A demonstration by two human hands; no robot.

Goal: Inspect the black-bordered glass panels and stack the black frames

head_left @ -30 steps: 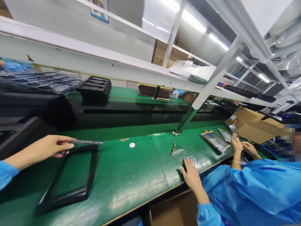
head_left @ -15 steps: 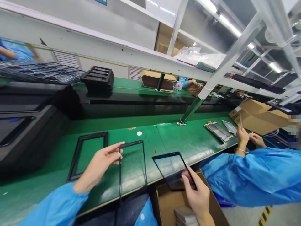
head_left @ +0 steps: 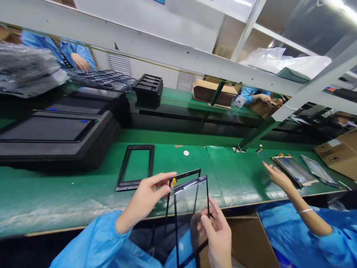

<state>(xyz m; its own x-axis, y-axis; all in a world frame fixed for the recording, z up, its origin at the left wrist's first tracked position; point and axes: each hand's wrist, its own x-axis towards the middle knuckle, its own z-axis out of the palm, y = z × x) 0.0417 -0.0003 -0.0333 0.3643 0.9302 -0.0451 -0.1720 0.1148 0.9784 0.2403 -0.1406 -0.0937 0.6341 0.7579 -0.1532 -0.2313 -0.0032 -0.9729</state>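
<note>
Between thumb and fingers, my left hand [head_left: 149, 195] grips a thin black frame [head_left: 185, 173] by its upper left corner. My right hand [head_left: 216, 227] pinches the right edge of a black-bordered glass touch panel [head_left: 187, 206], tilted in front of the frame and overlapping it. A small orange flex tab [head_left: 174, 182] shows at the panel's upper left, close to my left fingers. Both pieces are held over the bench's front edge. Behind my left hand, a thicker black frame [head_left: 153, 163] lies flat on the green bench [head_left: 95, 190].
Black foam trays [head_left: 97, 143] holding dark panels are stacked at the left. A co-worker's hand [head_left: 279, 178] reaches over the bench at right, beside stacked panels [head_left: 295, 171]. A green-based post [head_left: 255, 134] rises from the bench. A cardboard box [head_left: 341, 152] stands far right.
My left hand has moved right with the thin frame, away from the thicker frame. My right hand picked up the glass panel and brought it to the thin frame. The co-worker's hand now reaches left.
</note>
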